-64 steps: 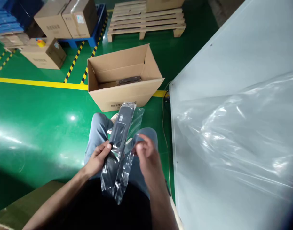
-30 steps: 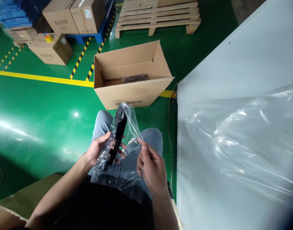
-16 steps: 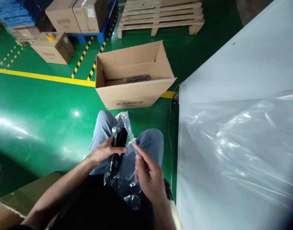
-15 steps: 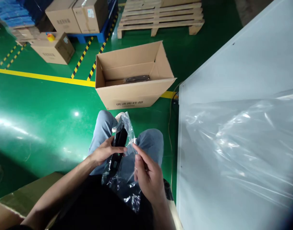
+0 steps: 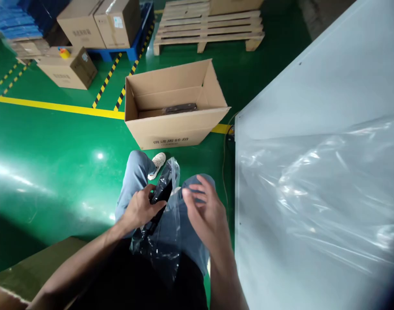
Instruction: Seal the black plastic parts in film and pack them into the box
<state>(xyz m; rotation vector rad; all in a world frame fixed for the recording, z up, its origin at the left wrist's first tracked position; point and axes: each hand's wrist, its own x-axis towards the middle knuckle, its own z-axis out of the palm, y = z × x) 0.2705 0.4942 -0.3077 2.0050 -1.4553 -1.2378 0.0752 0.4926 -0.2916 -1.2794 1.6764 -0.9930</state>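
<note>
A long black part lies inside a clear plastic bag above my lap. My left hand grips the bagged part around its middle, thumb across the near side and fingers behind it. The bag's loose side hangs to the right and down over my lap. My right hand is raised just right of the bag, apart from it, fingers loosely curved and spread with nothing between them. The exact kind of the black part cannot be made out through the film.
An open cardboard box stands ahead on the green floor, with dark bagged pieces inside. On my right is a large pale panel partly covered with clear plastic film. Further off are a wooden pallet and stacked cartons. Another cardboard box is at lower left.
My right hand has let go of the bag's edge, opened and moved a little right and up. My left hand keeps hold of the bagged part, which has turned slightly.
</note>
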